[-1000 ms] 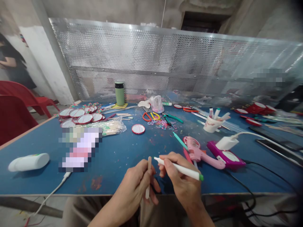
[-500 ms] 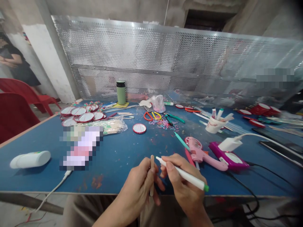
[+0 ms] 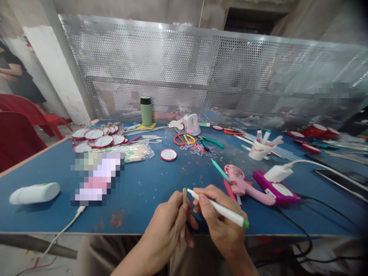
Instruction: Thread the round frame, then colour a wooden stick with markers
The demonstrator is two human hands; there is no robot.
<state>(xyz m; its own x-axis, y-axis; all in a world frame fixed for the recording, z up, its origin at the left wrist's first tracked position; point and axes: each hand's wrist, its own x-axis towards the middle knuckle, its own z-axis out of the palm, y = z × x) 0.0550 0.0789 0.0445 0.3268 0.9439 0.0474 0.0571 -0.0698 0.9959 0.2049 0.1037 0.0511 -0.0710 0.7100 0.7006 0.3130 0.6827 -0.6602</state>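
Observation:
My left hand (image 3: 169, 218) pinches a narrow wooden craft stick (image 3: 184, 196) upright near the table's front edge; the fingers hide its middle. In my right hand (image 3: 220, 218) is a white marker (image 3: 227, 212) with a green end, held like a pen. Its tip sits right beside the top of the stick; whether they touch I cannot tell. A pink glue gun (image 3: 238, 184) lies just right of my right hand, with a teal pen (image 3: 220, 169) by it. Beyond my hands lies a round white disc with a red rim (image 3: 168, 155).
Left are a white bottle (image 3: 34, 193), a blurred-out phone (image 3: 99, 180) on a cable and stacked red-rimmed discs (image 3: 93, 134). Right stand a purple power strip (image 3: 276, 189) with a plugged-in charger and a paper cup of markers (image 3: 260, 149). Pliers (image 3: 211, 142) lie farther back.
The marker in my right hand has come left, closer to the top of the craft stick. My left hand has stayed almost in place, the stick's lower end now less visible.

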